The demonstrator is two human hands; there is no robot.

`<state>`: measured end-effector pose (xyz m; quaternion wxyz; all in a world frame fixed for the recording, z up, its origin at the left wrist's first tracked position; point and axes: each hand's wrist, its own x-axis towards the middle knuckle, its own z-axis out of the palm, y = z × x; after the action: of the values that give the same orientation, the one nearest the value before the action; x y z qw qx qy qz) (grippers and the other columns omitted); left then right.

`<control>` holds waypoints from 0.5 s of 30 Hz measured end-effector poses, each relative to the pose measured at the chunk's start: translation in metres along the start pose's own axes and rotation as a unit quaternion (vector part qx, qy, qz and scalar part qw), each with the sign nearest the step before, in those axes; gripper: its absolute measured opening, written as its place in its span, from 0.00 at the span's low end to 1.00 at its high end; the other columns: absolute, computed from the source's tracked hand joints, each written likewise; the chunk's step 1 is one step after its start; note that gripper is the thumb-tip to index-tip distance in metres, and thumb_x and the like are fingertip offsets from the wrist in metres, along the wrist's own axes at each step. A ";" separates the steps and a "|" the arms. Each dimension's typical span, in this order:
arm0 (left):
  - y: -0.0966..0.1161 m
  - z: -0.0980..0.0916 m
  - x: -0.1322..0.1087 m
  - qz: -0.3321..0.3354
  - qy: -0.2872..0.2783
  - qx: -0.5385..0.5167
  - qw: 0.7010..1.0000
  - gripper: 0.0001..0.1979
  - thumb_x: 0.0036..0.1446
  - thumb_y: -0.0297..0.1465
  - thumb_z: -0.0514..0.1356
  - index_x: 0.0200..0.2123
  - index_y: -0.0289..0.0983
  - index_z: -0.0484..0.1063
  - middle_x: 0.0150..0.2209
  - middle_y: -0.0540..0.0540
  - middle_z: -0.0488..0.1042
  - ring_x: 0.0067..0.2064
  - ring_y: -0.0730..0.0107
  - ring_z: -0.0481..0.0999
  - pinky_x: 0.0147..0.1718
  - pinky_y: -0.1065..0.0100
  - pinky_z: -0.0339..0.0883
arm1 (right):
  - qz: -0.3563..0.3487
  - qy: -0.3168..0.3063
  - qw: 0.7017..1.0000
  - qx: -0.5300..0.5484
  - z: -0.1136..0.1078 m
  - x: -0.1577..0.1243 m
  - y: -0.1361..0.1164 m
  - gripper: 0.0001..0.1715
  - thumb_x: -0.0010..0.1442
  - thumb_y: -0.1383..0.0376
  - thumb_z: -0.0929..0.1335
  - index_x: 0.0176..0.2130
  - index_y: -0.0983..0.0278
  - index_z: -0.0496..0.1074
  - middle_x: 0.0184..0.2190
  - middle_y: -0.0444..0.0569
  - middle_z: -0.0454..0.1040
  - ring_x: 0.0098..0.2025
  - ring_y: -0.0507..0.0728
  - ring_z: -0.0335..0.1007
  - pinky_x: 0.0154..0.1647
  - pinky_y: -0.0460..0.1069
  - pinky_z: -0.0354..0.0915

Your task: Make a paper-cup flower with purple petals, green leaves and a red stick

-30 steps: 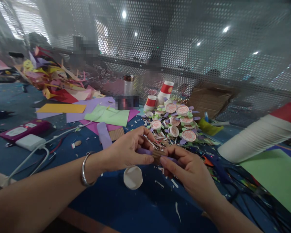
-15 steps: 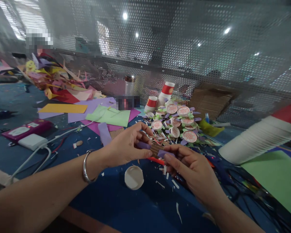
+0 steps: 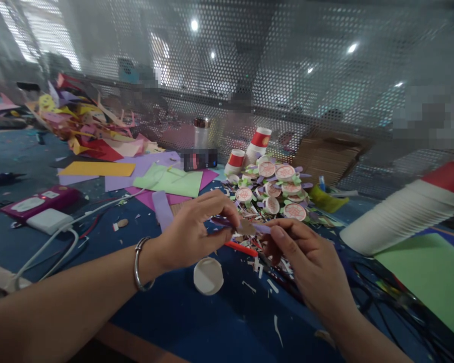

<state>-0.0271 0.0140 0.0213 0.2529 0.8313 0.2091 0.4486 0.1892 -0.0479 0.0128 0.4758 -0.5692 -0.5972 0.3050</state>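
Cardboard [image 3: 246, 227]: crosswise, long axis nine-to-three o'clock.
Left hand [image 3: 196, 233]: pinching its nine-o'clock side.
Right hand [image 3: 310, 254]: pinching purple tab [image 3: 263, 229] at three.
White disc [image 3: 208, 276]: seven o'clock from cardboard, nearer left hand.

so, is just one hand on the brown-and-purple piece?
No, the left hand and right hand grip opposite sides of the brown-and-purple piece.

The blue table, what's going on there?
The left hand and right hand hold a small brown piece with purple ends between them. A white round piece lies on the blue table near the left hand. Beyond the hands is a pile of red-printed discs; a stack of paper cups lies tilted at right.
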 end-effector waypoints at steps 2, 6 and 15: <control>0.001 0.000 -0.001 0.031 0.003 0.024 0.999 0.11 0.55 0.17 0.60 0.35 0.39 0.71 0.40 0.47 0.75 0.44 0.69 0.75 0.41 0.65 0.71 | 0.005 -0.012 1.000 0.015 0.000 0.000 0.000 0.19 0.63 0.47 0.68 0.40 0.60 0.75 0.27 0.46 0.76 0.27 0.54 0.70 0.27 0.48 0.65; -0.001 0.002 -0.004 0.065 -0.005 0.042 0.997 0.09 0.58 0.19 0.59 0.34 0.40 0.70 0.41 0.46 0.75 0.43 0.67 0.75 0.39 0.66 0.72 | 0.034 -0.058 0.996 0.064 0.002 0.000 0.002 0.20 0.63 0.47 0.70 0.42 0.60 0.74 0.27 0.45 0.76 0.26 0.51 0.68 0.27 0.46 0.63; -0.007 0.004 -0.007 0.097 -0.034 0.059 0.993 0.08 0.61 0.20 0.59 0.36 0.40 0.69 0.44 0.44 0.74 0.45 0.68 0.75 0.44 0.63 0.71 | 0.093 -0.113 0.974 0.171 0.006 -0.001 0.001 0.18 0.60 0.50 0.73 0.38 0.62 0.74 0.26 0.43 0.72 0.25 0.49 0.65 0.24 0.43 0.60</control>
<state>-0.0279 0.0147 0.0108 0.1656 0.8759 0.1450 0.4294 0.1842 -0.0475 0.0093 0.4656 -0.4942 -0.5303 0.5077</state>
